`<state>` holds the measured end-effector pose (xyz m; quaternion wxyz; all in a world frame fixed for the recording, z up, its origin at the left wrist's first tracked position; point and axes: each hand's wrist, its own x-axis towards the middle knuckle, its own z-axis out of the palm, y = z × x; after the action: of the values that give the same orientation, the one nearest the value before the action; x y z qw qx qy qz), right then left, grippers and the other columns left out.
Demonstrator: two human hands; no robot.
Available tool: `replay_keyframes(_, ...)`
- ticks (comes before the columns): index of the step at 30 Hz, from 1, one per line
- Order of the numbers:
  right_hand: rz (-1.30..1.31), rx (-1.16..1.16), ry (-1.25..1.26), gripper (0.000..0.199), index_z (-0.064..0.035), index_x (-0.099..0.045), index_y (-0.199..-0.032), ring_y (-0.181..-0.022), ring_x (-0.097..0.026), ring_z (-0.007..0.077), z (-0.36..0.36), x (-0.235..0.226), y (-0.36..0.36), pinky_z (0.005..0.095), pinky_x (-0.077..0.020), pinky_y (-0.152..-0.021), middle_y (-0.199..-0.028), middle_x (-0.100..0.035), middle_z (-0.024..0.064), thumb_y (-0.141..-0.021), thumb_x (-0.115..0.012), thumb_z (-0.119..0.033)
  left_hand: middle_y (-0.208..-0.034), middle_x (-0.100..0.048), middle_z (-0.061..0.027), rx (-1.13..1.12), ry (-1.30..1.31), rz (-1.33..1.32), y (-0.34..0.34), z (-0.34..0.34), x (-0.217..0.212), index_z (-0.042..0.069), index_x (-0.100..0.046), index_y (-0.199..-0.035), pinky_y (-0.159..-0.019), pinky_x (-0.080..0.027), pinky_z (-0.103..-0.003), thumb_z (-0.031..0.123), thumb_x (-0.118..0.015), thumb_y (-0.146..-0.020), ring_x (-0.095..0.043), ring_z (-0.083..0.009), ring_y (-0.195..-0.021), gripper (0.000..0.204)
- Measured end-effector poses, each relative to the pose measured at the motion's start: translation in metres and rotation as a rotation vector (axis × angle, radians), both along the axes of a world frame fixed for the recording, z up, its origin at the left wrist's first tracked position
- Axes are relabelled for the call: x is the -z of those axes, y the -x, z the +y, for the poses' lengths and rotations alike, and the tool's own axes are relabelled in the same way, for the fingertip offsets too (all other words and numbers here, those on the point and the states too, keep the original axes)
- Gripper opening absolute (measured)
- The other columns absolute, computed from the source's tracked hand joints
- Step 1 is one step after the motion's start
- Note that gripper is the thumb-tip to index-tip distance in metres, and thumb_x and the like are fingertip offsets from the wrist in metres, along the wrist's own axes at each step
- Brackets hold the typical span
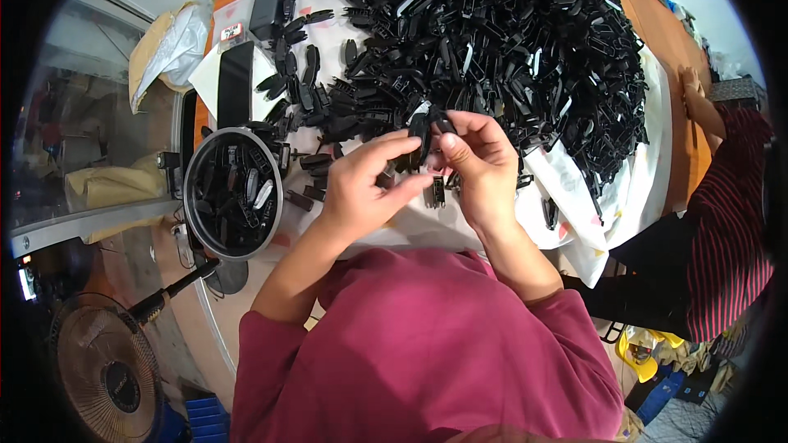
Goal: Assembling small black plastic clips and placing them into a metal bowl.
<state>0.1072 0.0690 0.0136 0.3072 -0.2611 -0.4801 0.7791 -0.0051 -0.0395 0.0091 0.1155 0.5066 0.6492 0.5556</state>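
Just in front of a big heap of small black plastic clip-like pieces [492,41], my two hands meet. In my left hand [365,184] a dark elongated piece [419,133] is held between the fingers and thumb. Thumb and fingers of my right hand [486,168] pinch another small black piece [444,124] right beside it. Whether the two pieces are joined cannot be seen. Below the fingertips, a loose black piece [437,191] lies on the white sheet.
Left of my hands stands a round metal bowl [279,212] holding black pieces. A dark phone-like slab [236,84] and a grey box [267,8] lie behind it. A fan [123,385] is lower left. At right, a person in a striped shirt [730,221] rests a hand on the table.
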Motion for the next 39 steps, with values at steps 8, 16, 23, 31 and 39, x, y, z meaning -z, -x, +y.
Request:
replay_keyframes(8,0.111,-0.053,-0.183,0.028,0.0023,-0.053,-0.106,-0.086,-0.059,0.0147,-0.007,0.006,-0.010,0.0251,-0.0472,-0.077,-0.095,-0.061,0.0096,-0.079,-0.062,0.000,-0.084,-0.055,0.0013,0.281,0.088,-1.065,0.003,0.004,0.000,0.003,-0.056,-0.109,-0.066,-0.039,-0.017,0.009,-0.067,-0.077,-0.048,-0.0059,-0.072,0.035)
replay_keyframes(16,-0.116,-0.002,-1.083,0.027,0.0030,-0.060,-0.098,-0.074,-0.058,0.0201,0.010,-0.012,-0.017,0.0268,-0.0469,-0.065,-0.089,-0.060,0.0156,-0.072,-0.064,0.006,-0.092,-0.059,-0.0111,0.072,0.037,-0.119,0.006,0.004,-0.015,0.003,-0.060,-0.104,-0.066,-0.047,-0.027,0.008,-0.067,-0.074,-0.058,-0.0192,-0.077,0.031)
replay_keyframes(23,-0.197,-0.083,-1.332,0.034,0.0004,-0.061,-0.097,-0.066,-0.055,0.0232,0.012,-0.018,-0.025,0.0297,-0.0445,-0.056,-0.085,-0.060,0.0123,-0.064,-0.067,0.006,-0.087,-0.060,-0.0113,0.060,0.073,0.191,0.010,-0.001,-0.021,0.005,-0.061,-0.103,-0.061,-0.047,-0.028,0.005,-0.068,-0.070,-0.058,-0.0221,-0.071,0.033)
replay_keyframes(31,-0.177,-0.042,-1.323,0.033,0.0000,-0.061,-0.098,-0.065,-0.056,0.0229,0.007,-0.011,-0.023,0.0292,-0.0447,-0.056,-0.086,-0.061,0.0128,-0.066,-0.066,0.005,-0.087,-0.061,-0.0123,0.149,0.113,-0.306,0.007,-0.004,-0.008,0.002,-0.062,-0.100,-0.066,-0.046,-0.028,0.008,-0.067,-0.073,-0.058,-0.0219,-0.071,0.028)
replay_keyframes(39,-0.166,-0.026,-1.285,0.035,-0.0004,-0.061,-0.098,-0.063,-0.055,0.0205,-0.004,0.000,-0.030,0.0278,-0.0447,-0.053,-0.085,-0.060,0.0101,-0.064,-0.068,0.003,-0.088,-0.061,-0.0107,0.141,0.119,-0.250,-0.003,-0.002,-0.013,0.001,-0.061,-0.102,-0.064,-0.046,-0.026,0.004,-0.066,-0.074,-0.058,-0.0175,-0.072,0.029)
